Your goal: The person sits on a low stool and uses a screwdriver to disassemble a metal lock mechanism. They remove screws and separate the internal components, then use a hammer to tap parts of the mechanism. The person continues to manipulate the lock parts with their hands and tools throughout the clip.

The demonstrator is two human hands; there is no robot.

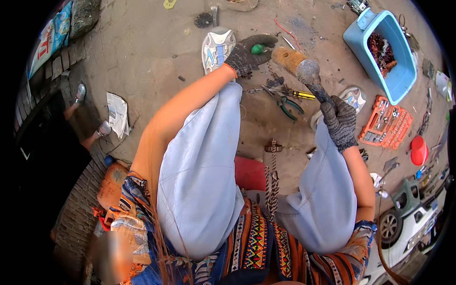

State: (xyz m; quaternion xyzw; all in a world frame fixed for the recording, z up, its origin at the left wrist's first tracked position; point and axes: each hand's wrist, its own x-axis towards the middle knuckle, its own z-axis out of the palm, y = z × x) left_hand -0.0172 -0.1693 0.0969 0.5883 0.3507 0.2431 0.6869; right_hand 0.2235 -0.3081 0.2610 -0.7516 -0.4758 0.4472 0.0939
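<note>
My right hand (pixel 338 121), in a dark grey knitted glove, is closed round the dark handle of a hammer (pixel 290 60). The hammer's thick head is rusty orange-brown with a grey, worn end. My left hand (pixel 244 53), gloved likewise, curls around a small rounded green object (pixel 258 49), whose lower part is hidden. It is close to the rusty head, above the ground by my left shoe (pixel 219 50). Between my feet lie pliers with dark green handles (pixel 291 107) and a yellow-and-black screwdriver (pixel 302 95), among small dark metal parts (pixel 274 82).
Right of me stand a blue tub (pixel 401 61) with reddish-brown coils, an orange socket set (pixel 385 123) and a red bowl (pixel 419 150). A toothed metal disc (pixel 203 20) lies ahead. At left are newspaper (pixel 117 114) and another person's feet (pixel 80 93). A white car (pixel 413 227) is far right.
</note>
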